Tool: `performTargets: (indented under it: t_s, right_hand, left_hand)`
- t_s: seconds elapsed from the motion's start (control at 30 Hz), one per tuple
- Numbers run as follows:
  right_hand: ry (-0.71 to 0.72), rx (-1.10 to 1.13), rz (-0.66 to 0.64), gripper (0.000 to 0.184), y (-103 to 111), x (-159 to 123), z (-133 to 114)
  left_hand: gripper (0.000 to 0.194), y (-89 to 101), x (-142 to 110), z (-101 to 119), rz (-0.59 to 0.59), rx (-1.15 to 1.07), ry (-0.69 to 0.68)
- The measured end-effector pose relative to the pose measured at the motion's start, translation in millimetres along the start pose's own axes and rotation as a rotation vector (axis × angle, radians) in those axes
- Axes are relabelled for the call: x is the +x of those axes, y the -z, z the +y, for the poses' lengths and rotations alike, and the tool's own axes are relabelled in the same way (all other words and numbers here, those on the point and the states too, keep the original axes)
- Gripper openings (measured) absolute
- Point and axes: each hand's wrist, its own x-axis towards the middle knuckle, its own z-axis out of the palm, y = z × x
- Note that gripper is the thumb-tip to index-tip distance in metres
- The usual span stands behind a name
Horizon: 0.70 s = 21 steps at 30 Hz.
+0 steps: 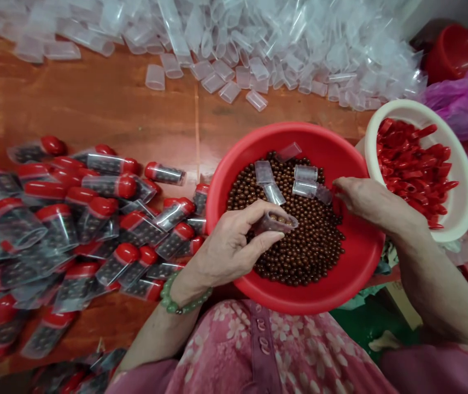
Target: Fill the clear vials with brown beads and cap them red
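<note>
My left hand (234,243), with a green bead bracelet (185,295) on the wrist, grips a clear plastic tube (277,221) holding a few brown beads. It is over a red plastic basin (291,137) heaped with glossy brown beads (299,241). Several empty clear tubes (305,174) lie on the beads. My right hand (371,200) reaches over the basin's right rim, its fingertips next to one tube (323,193). Whether those fingers hold that tube is hidden.
Red-capped filled tubes (111,164) lie heaped on the wooden table (94,104) at left. Empty clear tubes (234,54) are piled at the back. A cream bowl (459,164) of red caps stands at right, beside a red container (457,54) and purple plastic bags (459,106).
</note>
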Motion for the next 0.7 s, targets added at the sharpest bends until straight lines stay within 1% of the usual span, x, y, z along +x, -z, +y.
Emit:
performTargets:
  t_s: [0.03, 0.07, 0.13, 0.17, 0.27, 0.33, 0.4, 0.47, 0.53, 0.6, 0.7]
  right_hand:
    - [0.010, -0.046, -0.038, 0.017, -2, -2, -3]
    - [0.008, -0.089, -0.071, 0.019, -5, -3, -7]
    - [-0.024, -0.136, -0.116, 0.031, -11, -4, -16]
    - [-0.044, -0.146, -0.135, 0.033, -13, -4, -20]
    - [-0.052, -0.124, -0.170, 0.026, -17, -3, -25]
    - [-0.024, -0.100, -0.173, 0.023, -17, -5, -24]
    - [0.033, -0.031, -0.168, 0.014, -17, -10, -23]
    - [0.112, 0.169, -0.141, 0.010, -15, -17, -23]
    - [0.159, 0.481, -0.076, 0.014, -13, -25, -24]
    - [0.131, 0.797, 0.049, 0.021, -11, -30, -27]
    - [0.067, 1.182, 0.317, 0.023, -9, -28, -33]
  left_hand:
    - [0.014, 0.2, 0, 1, -0.003, 0.006, 0.005]
    - [0.014, 0.3, 0, 1, -0.006, 0.013, 0.010]
    - [0.014, 0.7, 0, 2, -0.006, 0.029, 0.017]
    - [0.014, 0.8, 0, 3, -0.006, 0.036, 0.018]
    - [0.014, 1.4, 1, 4, -0.013, 0.053, 0.009]
    - [0.014, 1.9, 1, 4, -0.019, 0.063, -0.007]
    - [0.014, 2.6, 2, 3, -0.024, 0.082, -0.019]
    - [0.015, 3.1, 1, 3, -0.032, 0.104, -0.026]
    - [0.016, 3.4, 1, 2, -0.041, 0.122, -0.026]
    - [0.016, 3.5, 1, 1, -0.049, 0.130, -0.015]
    - [0.014, 3.2, 2, 1, -0.073, 0.111, 0.012]
